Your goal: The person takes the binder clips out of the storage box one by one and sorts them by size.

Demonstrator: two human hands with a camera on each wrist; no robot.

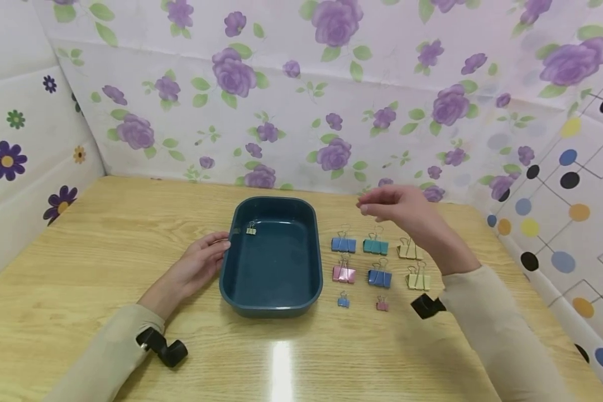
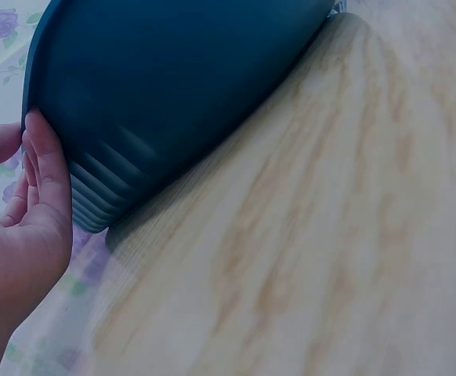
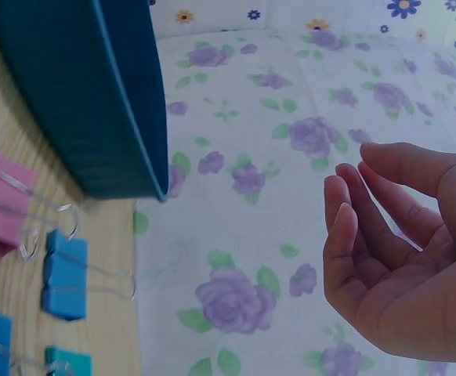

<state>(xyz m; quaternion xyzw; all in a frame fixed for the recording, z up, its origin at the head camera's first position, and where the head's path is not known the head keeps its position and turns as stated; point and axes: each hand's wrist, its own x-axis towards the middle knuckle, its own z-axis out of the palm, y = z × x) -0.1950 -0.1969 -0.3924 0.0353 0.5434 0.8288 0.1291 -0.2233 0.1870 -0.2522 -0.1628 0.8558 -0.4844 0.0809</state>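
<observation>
A dark teal bin (image 1: 271,307) stands on the table. My left hand (image 1: 201,262) is at its left side, and in the left wrist view the fingers (image 2: 49,168) touch the outer wall by the rim. One small pale binder clip (image 1: 251,228) lies inside, near the far left corner. My right hand (image 1: 402,209) is raised above the table's far side, beyond the rows of clips. Its fingers are loosely bent, with a gap between thumb and fingertips and nothing held, as the right wrist view shows. Nearest below it are a teal clip (image 1: 376,247) and a pale yellow clip (image 1: 408,251).
Right of the bin, more binder clips lie in rows: two blue (image 1: 344,244) (image 1: 379,278), a pink (image 1: 344,274), another yellow (image 1: 419,281), a small blue (image 1: 343,301) and a small pink (image 1: 382,305). Patterned cloth (image 1: 281,111) walls the wooden table (image 1: 221,363) behind and at both sides.
</observation>
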